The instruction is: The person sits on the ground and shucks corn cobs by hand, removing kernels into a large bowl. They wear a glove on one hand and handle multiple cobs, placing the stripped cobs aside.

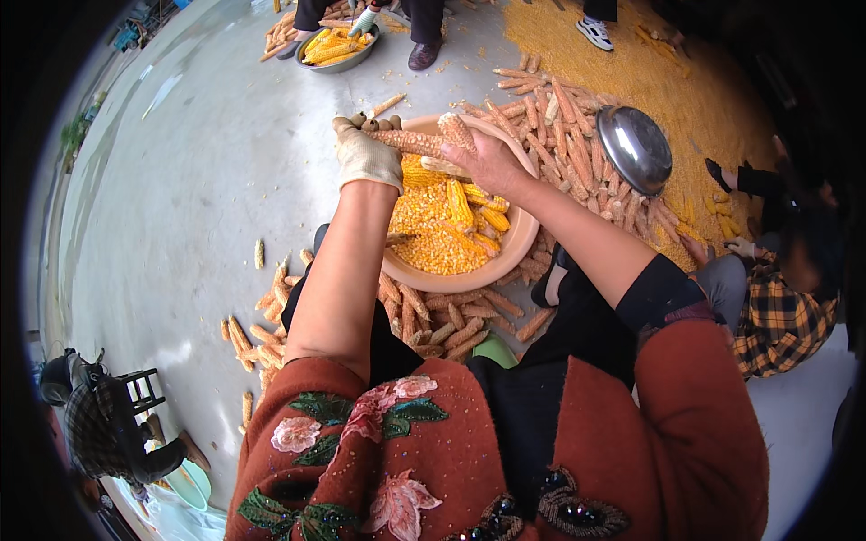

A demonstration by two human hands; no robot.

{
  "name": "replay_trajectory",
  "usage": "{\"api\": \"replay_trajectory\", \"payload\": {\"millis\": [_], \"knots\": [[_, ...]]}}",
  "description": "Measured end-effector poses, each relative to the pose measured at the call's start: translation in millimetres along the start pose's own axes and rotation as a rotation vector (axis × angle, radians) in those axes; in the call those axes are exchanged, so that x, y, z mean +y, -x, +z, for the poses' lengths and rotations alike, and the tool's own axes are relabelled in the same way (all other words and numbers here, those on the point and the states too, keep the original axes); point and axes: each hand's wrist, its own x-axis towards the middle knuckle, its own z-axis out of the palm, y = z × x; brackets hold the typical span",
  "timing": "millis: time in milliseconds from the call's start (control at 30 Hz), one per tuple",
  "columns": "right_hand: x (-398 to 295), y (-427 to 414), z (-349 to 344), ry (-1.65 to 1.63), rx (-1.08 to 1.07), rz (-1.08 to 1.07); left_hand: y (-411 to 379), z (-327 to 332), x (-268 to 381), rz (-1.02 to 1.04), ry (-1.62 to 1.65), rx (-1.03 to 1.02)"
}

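Over the wide peach-coloured plastic basin [522, 237], my left hand [369, 155] wears a pale work glove with dark fingertips. It grips one end of a long shelled corn cob [409, 140]. My bare right hand [490, 162] is closed around a second, shorter cob [457, 132], which lies against the first one. Loose yellow kernels [433, 247] fill much of the basin. Several ears of corn [460, 205] with kernels still on them lie on top, towards the right. A pale cob [443, 166] shows just below my right fingers.
Shelled cobs [561, 128] are heaped right of the basin, with more cobs [433, 314] around my feet. An upturned metal bowl [634, 150] rests on the heap. Kernels [710, 95] cover the floor beyond. Co-workers sit ahead, right [785, 304] and left [101, 412]; a metal basin [348, 62] holds ears.
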Motion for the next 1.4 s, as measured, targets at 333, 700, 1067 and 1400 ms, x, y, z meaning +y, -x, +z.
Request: {"api": "replay_trajectory", "payload": {"millis": [333, 700, 1067, 1400], "knots": [[-11, -14, -29, -0.848, -0.286, 0.847, -4, -3, 5, -0.093, 0.022, -0.279], [-16, -5, -34, -0.591, -0.436, 0.466, 6, 1, 7, -0.001, -0.151, -0.138], [-16, 1, -19, -0.596, -0.329, 0.661, 23, 2, -2, 0.002, -0.153, -0.394], [-24, -2, -28, -0.362, -0.358, 0.308, 11, -1, 6, 0.039, -0.094, -0.186]]}}
